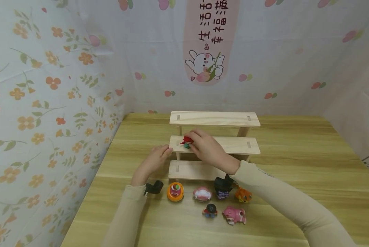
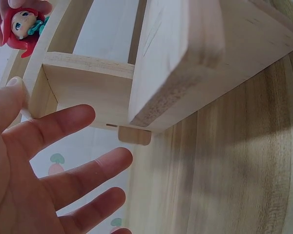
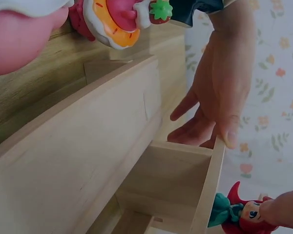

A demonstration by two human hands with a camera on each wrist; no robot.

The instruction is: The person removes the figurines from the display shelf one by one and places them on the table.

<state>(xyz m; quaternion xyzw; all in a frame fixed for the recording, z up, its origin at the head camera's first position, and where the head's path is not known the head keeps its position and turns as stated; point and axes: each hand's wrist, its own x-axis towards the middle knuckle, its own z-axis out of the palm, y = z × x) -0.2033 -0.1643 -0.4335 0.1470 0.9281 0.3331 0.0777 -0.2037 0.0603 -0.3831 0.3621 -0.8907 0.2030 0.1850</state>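
Note:
A small red-haired figurine (image 1: 187, 142) with a green lower part is on the left end of the middle board of a three-tier wooden shelf (image 1: 233, 145). My right hand (image 1: 209, 148) pinches the figurine (image 3: 251, 214) by its head, as the right wrist view shows. At the shelf's left end, my left hand (image 1: 153, 160) grips the edge of the middle board, thumb on top and index finger below. The other fingers of the left hand (image 2: 49, 165) spread loosely beneath, in the left wrist view.
In front of the shelf lie an orange round figurine (image 1: 175, 192), a pink-and-white one (image 1: 202, 194), a black-hatted one (image 1: 222, 188), an orange one (image 1: 243, 195), a dark-capped one (image 1: 210, 211) and a pink bear (image 1: 234, 215). A patterned cloth (image 1: 141, 51) hangs behind the table.

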